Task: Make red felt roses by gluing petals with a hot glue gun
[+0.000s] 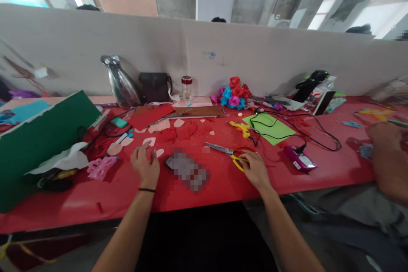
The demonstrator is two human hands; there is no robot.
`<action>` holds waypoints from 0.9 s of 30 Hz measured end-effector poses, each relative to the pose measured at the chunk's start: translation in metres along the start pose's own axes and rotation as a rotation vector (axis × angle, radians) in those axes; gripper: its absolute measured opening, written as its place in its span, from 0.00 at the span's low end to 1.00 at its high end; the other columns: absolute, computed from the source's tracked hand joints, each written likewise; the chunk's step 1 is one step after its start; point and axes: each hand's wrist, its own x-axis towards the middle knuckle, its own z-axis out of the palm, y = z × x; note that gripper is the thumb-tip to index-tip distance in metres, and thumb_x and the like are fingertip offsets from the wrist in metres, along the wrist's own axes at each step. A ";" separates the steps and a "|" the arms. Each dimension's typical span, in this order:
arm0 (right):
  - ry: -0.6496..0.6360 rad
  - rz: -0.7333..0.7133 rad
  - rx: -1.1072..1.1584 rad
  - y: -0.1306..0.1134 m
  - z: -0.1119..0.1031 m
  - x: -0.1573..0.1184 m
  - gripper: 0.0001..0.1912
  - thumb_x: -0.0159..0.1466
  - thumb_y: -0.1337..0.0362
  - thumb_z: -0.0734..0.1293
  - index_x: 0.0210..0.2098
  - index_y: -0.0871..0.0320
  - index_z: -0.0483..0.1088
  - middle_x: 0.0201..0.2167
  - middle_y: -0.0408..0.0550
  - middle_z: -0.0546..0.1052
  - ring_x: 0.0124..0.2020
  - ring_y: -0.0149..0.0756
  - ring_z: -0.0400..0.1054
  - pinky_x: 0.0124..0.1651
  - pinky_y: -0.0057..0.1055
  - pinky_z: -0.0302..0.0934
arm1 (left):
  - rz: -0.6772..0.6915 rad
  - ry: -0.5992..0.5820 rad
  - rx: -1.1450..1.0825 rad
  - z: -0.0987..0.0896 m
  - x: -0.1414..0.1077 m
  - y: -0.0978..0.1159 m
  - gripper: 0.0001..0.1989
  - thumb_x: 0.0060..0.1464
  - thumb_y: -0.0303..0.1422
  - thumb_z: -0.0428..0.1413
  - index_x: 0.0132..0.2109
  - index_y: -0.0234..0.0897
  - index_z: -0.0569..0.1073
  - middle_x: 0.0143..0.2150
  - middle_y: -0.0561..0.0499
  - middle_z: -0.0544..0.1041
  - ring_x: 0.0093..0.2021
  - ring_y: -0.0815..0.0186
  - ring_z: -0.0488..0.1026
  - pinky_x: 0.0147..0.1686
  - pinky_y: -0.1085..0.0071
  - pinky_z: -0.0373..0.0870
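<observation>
My right hand (256,170) grips the handles of a pair of scissors (219,148), which lie low over the red tabletop with their blades pointing left. One handle loop looks yellow, the other red. My left hand (145,165) hovers by some pale pink paper petals (149,141), fingers apart and nothing between them. A dark band circles that wrist. Between my hands lies a phone (186,169), its screen blurred out. Red paper pieces (188,131) are scattered beyond it.
A green board (47,144) leans at the left. Further back stand a metal jug (121,83), a glass jar (186,88) and paper flowers (234,93). A yellow glue gun (240,128), black cable and purple power box (299,159) lie right, near another person's arm (387,157).
</observation>
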 end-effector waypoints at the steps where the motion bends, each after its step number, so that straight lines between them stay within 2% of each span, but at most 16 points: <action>1: -0.004 0.012 -0.012 0.000 0.000 0.000 0.10 0.60 0.66 0.60 0.35 0.57 0.73 0.43 0.52 0.76 0.47 0.45 0.66 0.53 0.45 0.57 | -0.019 0.008 -0.035 0.000 0.000 0.000 0.13 0.49 0.27 0.53 0.44 0.39 0.73 0.37 0.46 0.72 0.41 0.58 0.69 0.48 0.57 0.63; 8: 0.094 0.191 -0.185 -0.002 -0.005 -0.008 0.11 0.60 0.65 0.59 0.36 0.56 0.72 0.41 0.54 0.76 0.43 0.48 0.64 0.46 0.45 0.56 | -0.159 0.051 -0.127 0.001 -0.004 -0.003 0.15 0.48 0.24 0.52 0.46 0.35 0.71 0.38 0.47 0.68 0.34 0.66 0.67 0.38 0.68 0.67; 11: 0.172 0.281 -0.289 -0.022 -0.012 -0.011 0.11 0.60 0.66 0.59 0.38 0.57 0.73 0.45 0.59 0.73 0.45 0.53 0.62 0.44 0.48 0.54 | -0.194 0.047 -0.144 0.003 -0.005 -0.005 0.16 0.48 0.25 0.52 0.47 0.35 0.71 0.39 0.48 0.68 0.32 0.68 0.66 0.36 0.70 0.67; 13: 0.251 0.245 -0.285 -0.045 -0.013 -0.012 0.14 0.60 0.67 0.59 0.41 0.59 0.72 0.49 0.62 0.70 0.49 0.56 0.60 0.46 0.51 0.53 | -0.199 0.037 -0.152 0.004 -0.006 -0.006 0.17 0.48 0.24 0.52 0.48 0.36 0.71 0.39 0.48 0.68 0.31 0.69 0.66 0.35 0.70 0.66; 14: 0.249 0.171 -0.234 -0.059 -0.012 -0.013 0.14 0.61 0.66 0.59 0.43 0.59 0.71 0.50 0.62 0.70 0.50 0.55 0.60 0.48 0.51 0.52 | -0.197 0.034 -0.157 0.005 -0.006 -0.006 0.18 0.48 0.24 0.52 0.48 0.35 0.71 0.40 0.48 0.68 0.31 0.69 0.66 0.36 0.70 0.67; 16: 0.101 -0.064 -0.064 -0.087 -0.006 -0.016 0.17 0.63 0.61 0.59 0.49 0.59 0.68 0.50 0.59 0.71 0.52 0.51 0.61 0.53 0.49 0.52 | -0.194 0.031 -0.168 0.006 -0.006 -0.008 0.18 0.48 0.24 0.52 0.49 0.35 0.71 0.41 0.47 0.69 0.32 0.69 0.67 0.36 0.70 0.67; 18: -0.071 -0.190 0.053 -0.112 0.004 -0.022 0.28 0.60 0.52 0.63 0.57 0.57 0.61 0.53 0.57 0.69 0.55 0.52 0.59 0.56 0.49 0.51 | -0.198 0.030 -0.173 0.006 -0.006 -0.009 0.19 0.48 0.24 0.52 0.49 0.35 0.71 0.41 0.47 0.69 0.33 0.68 0.68 0.37 0.70 0.68; 21: -0.226 -0.218 0.105 -0.133 0.017 -0.030 0.42 0.55 0.47 0.67 0.64 0.53 0.51 0.58 0.57 0.66 0.59 0.57 0.54 0.57 0.53 0.50 | -0.224 0.037 -0.181 0.005 -0.007 -0.010 0.19 0.48 0.23 0.52 0.49 0.36 0.71 0.41 0.47 0.69 0.34 0.68 0.69 0.37 0.70 0.68; 27: -0.301 -0.199 0.183 -0.130 0.024 -0.026 0.37 0.57 0.57 0.66 0.63 0.53 0.52 0.53 0.57 0.70 0.54 0.53 0.61 0.56 0.51 0.54 | -0.265 -0.001 -0.231 0.007 -0.008 -0.014 0.19 0.47 0.24 0.52 0.48 0.37 0.72 0.41 0.47 0.70 0.31 0.70 0.68 0.35 0.70 0.68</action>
